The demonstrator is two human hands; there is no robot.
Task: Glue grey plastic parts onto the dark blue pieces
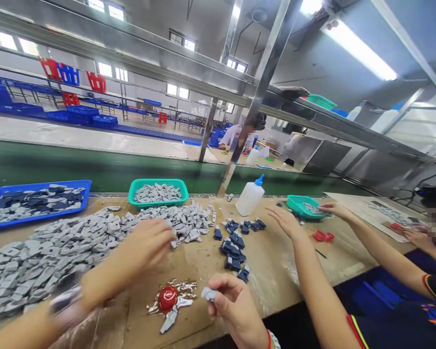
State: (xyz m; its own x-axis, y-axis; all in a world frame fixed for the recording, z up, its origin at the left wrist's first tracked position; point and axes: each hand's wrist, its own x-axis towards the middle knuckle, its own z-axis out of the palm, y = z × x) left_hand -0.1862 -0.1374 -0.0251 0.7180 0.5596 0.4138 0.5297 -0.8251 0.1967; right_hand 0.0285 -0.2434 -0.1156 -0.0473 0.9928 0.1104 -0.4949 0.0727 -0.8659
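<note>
My left hand (143,247), with a watch on its wrist, is slightly blurred over a large heap of small grey plastic parts (90,237). Its fingers look loosely stretched, and I see nothing held in them. Lower down, my right hand (236,305) pinches a small grey plastic part (209,293) between thumb and fingertips. Left of that hand, a round red dish (167,297) sits in a patch of shiny wet liquid. A loose grey part (169,321) lies just below the dish. Several dark blue parts (233,247) are clustered beyond my right hand.
A white bottle with a blue nozzle (250,198) stands behind the dark parts. A green basket (158,190) and a blue tray (39,201) hold parts. At right, a co-worker's hands (285,220) reach over the table near another green basket (304,207) and red pieces (323,236).
</note>
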